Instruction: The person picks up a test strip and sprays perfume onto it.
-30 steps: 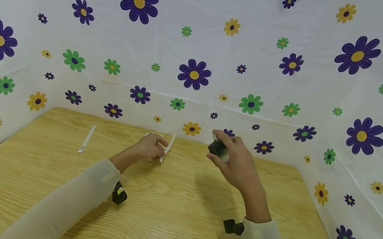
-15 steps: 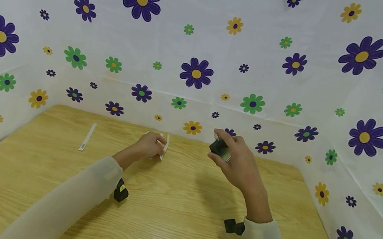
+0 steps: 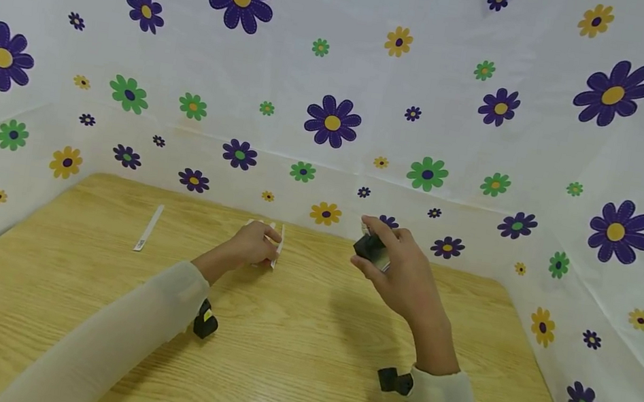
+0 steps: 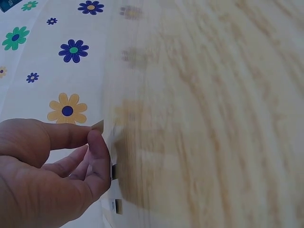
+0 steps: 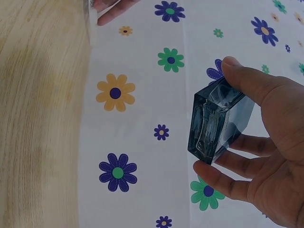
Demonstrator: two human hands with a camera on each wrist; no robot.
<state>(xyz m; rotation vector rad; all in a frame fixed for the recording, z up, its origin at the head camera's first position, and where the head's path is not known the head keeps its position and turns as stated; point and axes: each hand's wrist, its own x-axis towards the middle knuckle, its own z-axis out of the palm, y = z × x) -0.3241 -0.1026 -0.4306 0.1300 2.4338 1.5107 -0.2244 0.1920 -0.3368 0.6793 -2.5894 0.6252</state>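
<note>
Near the table's back edge, my left hand [image 3: 254, 243] pinches a thin white paper strip [image 3: 282, 235] between thumb and finger. The left wrist view shows a small tip of that paper strip [image 4: 98, 126] past the fingertips. More white strips lie at this hand, mostly hidden by it in the head view; their ends [image 4: 118, 206] show below the fingers in the left wrist view. My right hand [image 3: 410, 279] grips a dark, faceted glass perfume bottle [image 3: 369, 249] above the table, to the right of the left hand. The right wrist view shows the bottle's thick clear base [image 5: 208, 124], tilted.
Another white strip [image 3: 149, 228] lies alone on the wooden table [image 3: 290, 341], left of the left hand. A white flower-print cloth [image 3: 363, 131] stands behind and along both sides. A dark wrist camera [image 3: 206, 321] sits on each sleeve.
The pinched paper strip has swung left, closer to the left hand, and looks less slanted. The right hand still holds the perfume bottle in nearly the same spot. The head view has shifted slightly.
</note>
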